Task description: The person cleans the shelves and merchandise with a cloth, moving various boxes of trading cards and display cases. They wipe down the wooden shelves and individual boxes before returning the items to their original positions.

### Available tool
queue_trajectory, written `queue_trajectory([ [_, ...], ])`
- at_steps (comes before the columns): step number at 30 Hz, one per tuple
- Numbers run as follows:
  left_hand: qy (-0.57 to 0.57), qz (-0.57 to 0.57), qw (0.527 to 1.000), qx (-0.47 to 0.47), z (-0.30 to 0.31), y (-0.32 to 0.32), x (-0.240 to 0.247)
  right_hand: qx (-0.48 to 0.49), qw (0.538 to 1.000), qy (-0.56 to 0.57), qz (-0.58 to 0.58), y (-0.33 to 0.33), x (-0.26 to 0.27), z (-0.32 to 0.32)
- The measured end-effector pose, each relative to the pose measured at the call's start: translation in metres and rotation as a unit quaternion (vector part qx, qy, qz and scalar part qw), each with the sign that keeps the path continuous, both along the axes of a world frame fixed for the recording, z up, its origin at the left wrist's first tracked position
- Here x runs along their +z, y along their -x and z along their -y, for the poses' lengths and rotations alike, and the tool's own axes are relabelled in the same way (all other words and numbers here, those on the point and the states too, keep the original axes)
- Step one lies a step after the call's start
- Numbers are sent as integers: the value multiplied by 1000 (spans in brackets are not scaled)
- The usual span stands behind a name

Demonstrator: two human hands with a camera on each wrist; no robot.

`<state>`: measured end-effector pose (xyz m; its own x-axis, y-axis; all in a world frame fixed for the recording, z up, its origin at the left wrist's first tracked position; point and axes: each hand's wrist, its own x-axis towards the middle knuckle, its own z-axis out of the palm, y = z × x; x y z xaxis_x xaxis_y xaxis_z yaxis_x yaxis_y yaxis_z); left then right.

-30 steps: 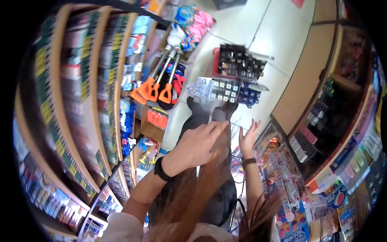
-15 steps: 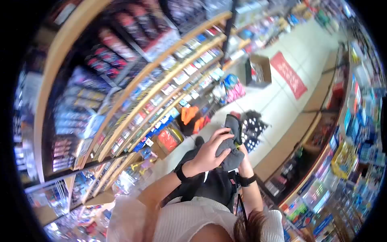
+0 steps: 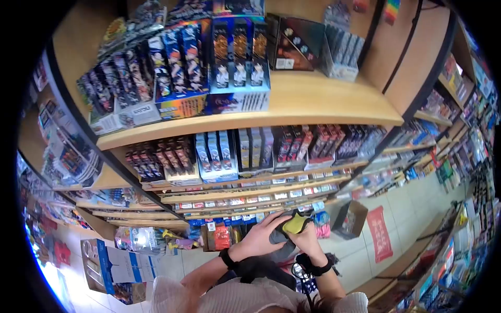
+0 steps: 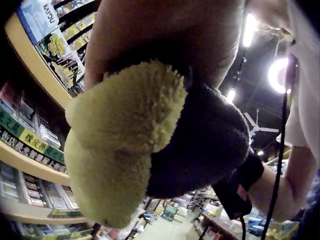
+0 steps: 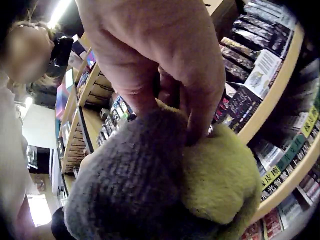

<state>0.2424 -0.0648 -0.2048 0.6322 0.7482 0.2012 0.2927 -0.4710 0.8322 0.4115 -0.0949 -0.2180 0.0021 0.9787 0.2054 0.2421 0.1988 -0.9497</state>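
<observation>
**Plush cloth [image 3: 295, 223] is held in a bunch, not yet opened flat**

In the head view, the left hand [image 3: 259, 238] and the right hand [image 3: 309, 243] hold the cloth between them, in front of the body and above the white tile floor [image 3: 417, 195]. The left hand lies around the grey part, with its fingers bent over it; the right hand grips the other end. Behind them stands a wooden shelf [image 3: 323, 96] with display boxes [image 3: 240, 65] of slim packets. I judge that the step in hand is handling the cloth, perhaps folding or turning it.

In the left wrist view, the yellow-green side [image 4: 120, 115] makes two thick, fuzzy lobes, and the grey side [image 4: 200, 145] is beside them, to the right in the picture. The left fingers are mostly hidden here, so from this view alone I cannot tell how they press.

In the right wrist view, the grip is clearer: the right thumb and fingers come together and pinch the cloth where the grey and the yellow-green meet. Both sides hang below this pinch.

In my judgement, the next move calls for one hand to hold firmly while the other finds a free edge, because such soft material could easily slip or fold over itself.
</observation>
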Motion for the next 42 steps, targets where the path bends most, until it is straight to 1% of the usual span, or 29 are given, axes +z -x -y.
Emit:
queue_trajectory([
  [2, -38, -2, 999, 34, -6, 1, 0, 36, 999, 36, 10, -3, 6, -11],
  [3, -68, -6, 996, 59, -9, 0, 2, 48, 998, 33, -10, -1, 16, -15],
  [4, -89, 4, 993, 76, -13, -2, 6, 67, 996, 42, -45, -3, 15, -22],
  [6, -91, 43, 990, 100, -22, -5, 14, 80, 996, 46, 2, -10, 35, -34],
  [7, -101, 64, 984, 133, -27, -7, 16, 113, 993, -31, -21, -11, 47, -42],
  [8, -111, 84, 978, 154, -33, -6, 20, 128, 990, -46, 30, -21, 69, -44],
  [10, -123, 99, 967, 200, -42, -5, 30, 105, 977, -111, 149, -41, 128, -53],
  [11, -154, 101, 959, 217, -46, -3, 32, 95, 979, -125, 131, -51, 156, -58],
  [12, -143, 102, 958, 227, -44, -2, 44, 84, 980, -139, 113, -59, 181, -64],
  [13, -149, 102, 957, 225, -42, 0, 51, 101, 990, -96, 24, -67, 203, -72],
  [14, -157, 103, 957, 222, -41, 1, 56, 117, 990, -52, -65, -74, 225, -82],
  [16, -180, 113, 955, 207, -35, 3, 62, 52, 993, -102, 34, -80, 263, -112],
  [17, -182, 108, 956, 203, -30, 5, 65, 50, 977, -184, 96, -80, 280, -131],
  [18, -183, 108, 955, 205, -27, 6, 65, 47, 950, -264, 157, -78, 296, -150],
  [20, -160, 109, 957, 217, -17, 10, 60, 0, 921, -330, 209, -68, 325, -189],
  [22, -168, 104, 954, 224, -8, 18, 49, -65, 892, -330, 300, -54, 351, -222],
  [24, -131, 103, 953, 255, 9, 26, 51, -163, 833, -382, 365, -32, 363, -250],
  [25, -144, 104, 943, 283, 16, 32, 46, -180, 849, -317, 383, -21, 370, -259],
  [26, -160, 115, 932, 305, 20, 40, 34, -179, 847, -321, 384, -12, 373, -266],
  [28, -149, 132, 908, 368, 35, 54, 23, -255, 821, -247, 448, 2, 372, -286],
  [29, -142, 147, 897, 391, 40, 62, 19, -250, 815, -196, 484, 3, 374, -299],
  [30, -152, 173, 876, 425, 47, 68, 17, -247, 814, -201, 485, 5, 374, -306],
  [32, -120, 206, 844, 481, 58, 80, 15, -273, 838, -115, 459, 7, 371, -321],
  [33, -120, 199, 831, 505, 61, 90, 6, -285, 838, -88, 457, 5, 365, -341],
  [34, -133, 183, 825, 517, 64, 98, -2, -276, 845, -70, 453, 7, 365, -336],
  [36, -133, 198, 802, 547, 67, 109, -5, -324, 842, -78, 423, 17, 355, -337],
  [37, -87, 246, 784, 564, 69, 113, -8, -337, 844, -75, 411, 20, 353, -340],
  [40, -90, 240, 769, 585, 71, 120, 0, -358, 842, -101, 390, 24, 347, -345],
  [42, -94, 240, 771, 583, 70, 122, 4, -364, 844, -108, 380, 23, 345, -346],
])
